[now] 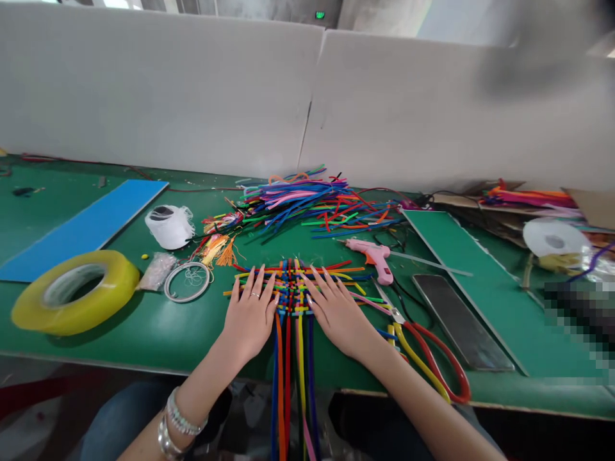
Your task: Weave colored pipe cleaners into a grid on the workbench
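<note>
My left hand (pixel 250 314) lies flat with fingers spread on the left side of a woven mat of coloured pipe cleaners (pixel 291 287) on the green table (pixel 158 330). My right hand (pixel 337 310) lies flat and spread on the mat's right side. Both press the weave down and hold nothing. Long loose strands (pixel 293 378) of orange, yellow, blue and pink run from the mat toward me and hang over the table's front edge between my forearms.
A pile of coloured pipe cleaners (pixel 317 205) lies behind the mat. A pink glue gun (pixel 373 256), scissors with red and yellow handles (pixel 427 355) and a dark flat slab (pixel 461 320) are to the right. Yellow tape roll (pixel 72 291), white spool (pixel 169 225), wire ring (pixel 188 282), blue board (pixel 81 227) sit left.
</note>
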### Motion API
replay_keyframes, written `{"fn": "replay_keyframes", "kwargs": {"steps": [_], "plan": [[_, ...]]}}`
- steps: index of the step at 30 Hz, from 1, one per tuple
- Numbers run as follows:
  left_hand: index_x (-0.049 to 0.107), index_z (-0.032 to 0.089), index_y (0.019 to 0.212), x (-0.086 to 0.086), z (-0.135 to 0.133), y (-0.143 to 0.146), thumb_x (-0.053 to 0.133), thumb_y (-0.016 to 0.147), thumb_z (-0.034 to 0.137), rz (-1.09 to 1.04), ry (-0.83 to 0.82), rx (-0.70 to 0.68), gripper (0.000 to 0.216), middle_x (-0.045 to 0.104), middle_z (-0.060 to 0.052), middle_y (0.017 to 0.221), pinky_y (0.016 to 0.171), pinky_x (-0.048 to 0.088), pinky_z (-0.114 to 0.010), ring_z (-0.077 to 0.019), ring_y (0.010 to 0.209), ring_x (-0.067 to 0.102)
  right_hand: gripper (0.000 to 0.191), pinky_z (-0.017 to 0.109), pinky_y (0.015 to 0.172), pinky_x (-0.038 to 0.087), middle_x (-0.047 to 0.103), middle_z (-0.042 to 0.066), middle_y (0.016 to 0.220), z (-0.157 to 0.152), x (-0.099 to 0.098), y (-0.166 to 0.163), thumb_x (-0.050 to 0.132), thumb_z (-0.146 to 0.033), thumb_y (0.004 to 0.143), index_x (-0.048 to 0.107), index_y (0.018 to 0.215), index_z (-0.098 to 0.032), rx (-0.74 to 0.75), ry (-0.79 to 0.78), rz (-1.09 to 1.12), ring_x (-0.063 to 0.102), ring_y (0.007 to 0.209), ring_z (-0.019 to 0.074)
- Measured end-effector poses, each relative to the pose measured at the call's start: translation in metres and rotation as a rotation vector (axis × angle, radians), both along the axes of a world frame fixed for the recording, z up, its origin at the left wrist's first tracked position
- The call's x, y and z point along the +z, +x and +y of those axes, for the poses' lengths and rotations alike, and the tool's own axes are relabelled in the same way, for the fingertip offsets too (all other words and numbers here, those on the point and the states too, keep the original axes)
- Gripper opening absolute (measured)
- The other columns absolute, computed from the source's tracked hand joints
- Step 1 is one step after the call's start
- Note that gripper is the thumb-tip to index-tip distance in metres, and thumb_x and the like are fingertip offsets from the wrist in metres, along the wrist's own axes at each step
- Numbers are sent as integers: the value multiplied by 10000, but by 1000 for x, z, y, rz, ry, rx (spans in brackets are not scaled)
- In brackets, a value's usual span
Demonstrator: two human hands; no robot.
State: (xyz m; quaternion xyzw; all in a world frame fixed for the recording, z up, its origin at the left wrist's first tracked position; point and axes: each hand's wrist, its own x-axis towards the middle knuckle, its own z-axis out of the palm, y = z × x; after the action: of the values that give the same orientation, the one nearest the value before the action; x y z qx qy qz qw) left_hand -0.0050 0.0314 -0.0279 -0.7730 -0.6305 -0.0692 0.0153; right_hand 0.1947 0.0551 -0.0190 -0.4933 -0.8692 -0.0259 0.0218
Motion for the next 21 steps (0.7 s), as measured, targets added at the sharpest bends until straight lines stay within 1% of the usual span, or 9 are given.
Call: {"fn": "replay_keyframes", "kwargs": {"steps": [3,6,9,12,15,17,21], "plan": [[317,240,1388,3,3,-9,204,941,373,12,-35,-60,480,251,-33,1471,1086,179,-535,-234,1358,219,481,464,1060,297,295,59,1459,2,3,3,219,-323,941,298,1404,-220,16,-25,-12,261,1340,231],[325,253,1383,2,5,-17,184,939,425,-5,-4,-111,496,282,-33,1461,1080,157,-560,-240,1353,236,494,458,1058,306,303,71,1453,4,3,6,209,-322,937,319,1396,-176,18,-47,-8,291,1328,234],[332,267,1377,1,8,-23,194,928,477,-19,34,-154,515,305,-37,1453,1070,137,-584,-252,1347,250,499,469,1053,310,310,76,1450,3,-1,6,208,-326,934,319,1396,-173,16,-29,13,300,1323,244],[318,276,1381,0,11,-28,228,908,522,-18,38,-193,541,335,-37,1441,1064,141,-591,-261,1343,257,500,493,1042,312,319,94,1444,1,-8,5,212,-314,929,311,1400,-178,2,14,27,300,1322,261],[324,282,1378,0,13,-29,214,923,486,-10,36,-194,511,334,-27,1441,1069,127,-585,-251,1346,250,503,512,1027,319,315,110,1444,-2,-13,4,212,-301,925,308,1400,-168,-12,46,13,289,1324,278],[326,283,1377,0,12,-29,208,934,451,-14,47,-176,489,325,-22,1446,1073,113,-583,-245,1348,248,501,511,1022,325,303,109,1450,-2,-13,4,213,-298,924,312,1397,-169,-11,49,4,286,1326,280],[347,275,1367,2,10,-26,226,936,437,-30,62,-166,476,341,-22,1437,1076,107,-586,-246,1343,258,485,507,1018,333,330,110,1436,-1,0,3,252,-294,920,360,1374,-159,11,27,-19,326,1305,286]]}}
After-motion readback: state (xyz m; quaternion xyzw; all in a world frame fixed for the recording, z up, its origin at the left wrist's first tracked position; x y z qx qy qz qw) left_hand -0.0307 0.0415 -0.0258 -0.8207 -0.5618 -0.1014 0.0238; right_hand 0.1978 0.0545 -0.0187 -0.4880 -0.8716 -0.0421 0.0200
